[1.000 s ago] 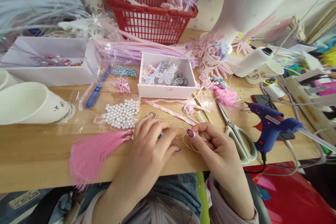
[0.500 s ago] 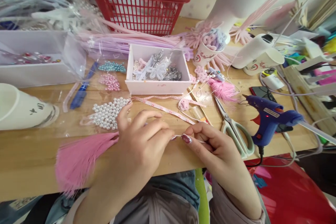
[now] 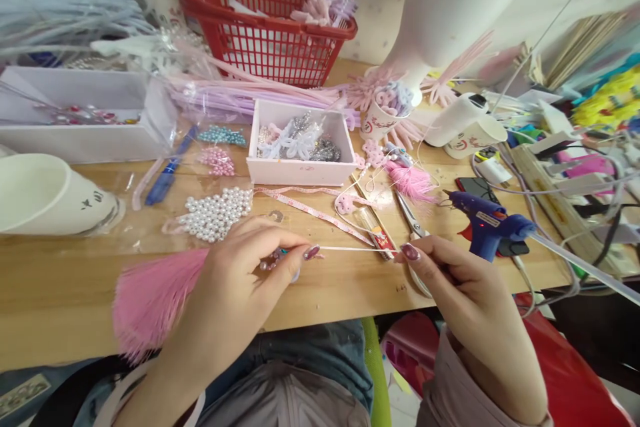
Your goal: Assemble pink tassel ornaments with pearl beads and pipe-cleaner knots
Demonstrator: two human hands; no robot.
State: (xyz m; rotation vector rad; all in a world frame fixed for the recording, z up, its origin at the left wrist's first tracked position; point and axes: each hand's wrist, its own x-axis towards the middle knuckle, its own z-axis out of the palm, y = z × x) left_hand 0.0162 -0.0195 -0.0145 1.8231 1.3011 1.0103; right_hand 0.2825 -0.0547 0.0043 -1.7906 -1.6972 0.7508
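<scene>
Thread (image 3: 350, 249) runs left-right, taut, mid-frame | lies between left hand (image 3: 245, 287) and right hand (image 3: 467, 300) | both pinch it, fingertips closed

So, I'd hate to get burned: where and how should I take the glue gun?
I'd grip the glue gun by its handle, from the near right: the nozzle points away left, and the handle slants toward the near side. The right hand hides its lower end.

Craft workshop: glue gun (image 3: 487, 219), scissors (image 3: 409, 213), white beads (image 3: 216, 213), pink tassel (image 3: 150, 300).
</scene>
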